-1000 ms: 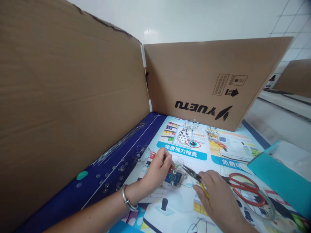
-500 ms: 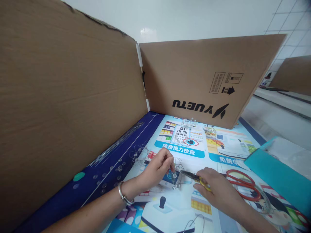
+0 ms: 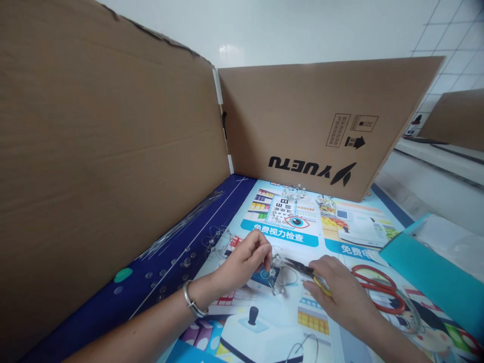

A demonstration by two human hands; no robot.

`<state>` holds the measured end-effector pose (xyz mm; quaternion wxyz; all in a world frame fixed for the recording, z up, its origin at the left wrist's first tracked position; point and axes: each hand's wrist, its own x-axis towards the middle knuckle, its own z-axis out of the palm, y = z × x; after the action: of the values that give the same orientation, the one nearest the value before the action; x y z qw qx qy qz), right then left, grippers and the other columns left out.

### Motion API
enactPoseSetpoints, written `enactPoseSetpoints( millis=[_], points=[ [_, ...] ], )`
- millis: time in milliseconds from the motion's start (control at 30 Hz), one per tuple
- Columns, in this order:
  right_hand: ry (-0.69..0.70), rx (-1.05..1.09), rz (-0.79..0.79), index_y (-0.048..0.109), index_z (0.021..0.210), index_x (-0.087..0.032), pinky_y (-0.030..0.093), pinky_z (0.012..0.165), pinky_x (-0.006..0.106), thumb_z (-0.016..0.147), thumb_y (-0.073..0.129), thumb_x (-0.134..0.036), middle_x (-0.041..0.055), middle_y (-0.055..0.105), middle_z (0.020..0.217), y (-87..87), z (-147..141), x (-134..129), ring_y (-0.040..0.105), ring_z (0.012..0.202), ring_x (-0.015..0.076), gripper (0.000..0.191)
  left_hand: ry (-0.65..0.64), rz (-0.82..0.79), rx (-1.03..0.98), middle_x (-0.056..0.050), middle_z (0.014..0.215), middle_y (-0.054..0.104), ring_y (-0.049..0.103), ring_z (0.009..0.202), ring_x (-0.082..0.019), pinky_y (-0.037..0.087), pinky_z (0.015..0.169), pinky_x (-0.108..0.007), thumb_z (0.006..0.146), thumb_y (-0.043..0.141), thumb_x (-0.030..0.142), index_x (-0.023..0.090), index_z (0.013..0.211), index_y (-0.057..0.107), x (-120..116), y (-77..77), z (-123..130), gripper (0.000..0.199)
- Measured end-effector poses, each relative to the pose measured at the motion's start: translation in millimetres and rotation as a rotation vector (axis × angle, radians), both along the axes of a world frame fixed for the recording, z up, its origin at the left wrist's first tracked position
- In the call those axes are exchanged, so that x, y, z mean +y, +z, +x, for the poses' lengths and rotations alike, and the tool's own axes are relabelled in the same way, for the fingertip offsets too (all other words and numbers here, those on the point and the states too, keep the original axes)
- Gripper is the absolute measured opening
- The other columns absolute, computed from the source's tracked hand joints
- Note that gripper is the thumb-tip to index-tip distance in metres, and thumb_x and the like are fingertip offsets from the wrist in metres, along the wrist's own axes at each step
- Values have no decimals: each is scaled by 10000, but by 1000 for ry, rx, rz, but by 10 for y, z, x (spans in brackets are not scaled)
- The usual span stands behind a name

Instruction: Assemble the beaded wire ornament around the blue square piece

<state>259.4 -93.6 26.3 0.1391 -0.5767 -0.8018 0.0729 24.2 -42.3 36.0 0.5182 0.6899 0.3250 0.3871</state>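
The beadwork [image 3: 273, 273], clear beads on thin, looping silver wire, is pinched at one edge, several beads bunched at its lower end; I can't follow every strand. Just beside it, the pliers [image 3: 302, 268], dark-nosed and yellow-handled, slant toward the wire.

Beads [image 3: 187, 262] left of pliers [image 3: 308, 271], scissors [image 3: 383, 292] right, wires [image 3: 179, 227] along side panel [image 3: 113, 136], back panel [image 3: 295, 111] behind

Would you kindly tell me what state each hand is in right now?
Left hand: closed, pinching the beaded wire piece.
Right hand: closed around the yellow-handled pliers.
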Motion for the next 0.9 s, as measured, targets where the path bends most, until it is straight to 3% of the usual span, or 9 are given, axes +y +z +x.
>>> enactPoseSetpoints(
  millis=[267,400,567,900],
  points=[
    [51,-28,-7,546,989,-213,401,758,345,821,458,-415,80,554,933,-15,-16,95,505,896,235,276,-46,-13,9,23,613,530,481,523,-67,365,534,-208,909,344,250,163,788,431,0,22,-5,173],
    [10,-73,-82,556,914,-236,407,667,299,824,448,-432,47,575,840,-39,-45,104,551,804,210,241,-66,-59,-35,24,601,540,493,501,-66,361,504,-203,912,342,270,162,792,420,-3,42,-6,179],
    [-31,-129,-90,549,873,-255,392,612,289,833,427,-439,22,594,809,-45,-35,52,575,750,203,224,-27,-120,-79,31,578,537,481,465,-68,346,451,-191,899,371,294,171,783,406,53,21,-30,173],
    [-48,-130,-54,555,967,-265,423,672,307,842,406,-434,32,607,870,-45,15,12,579,804,210,257,65,-68,-66,34,606,506,457,494,-64,354,487,-195,873,419,303,168,774,434,152,-60,-65,168]
  ],
)
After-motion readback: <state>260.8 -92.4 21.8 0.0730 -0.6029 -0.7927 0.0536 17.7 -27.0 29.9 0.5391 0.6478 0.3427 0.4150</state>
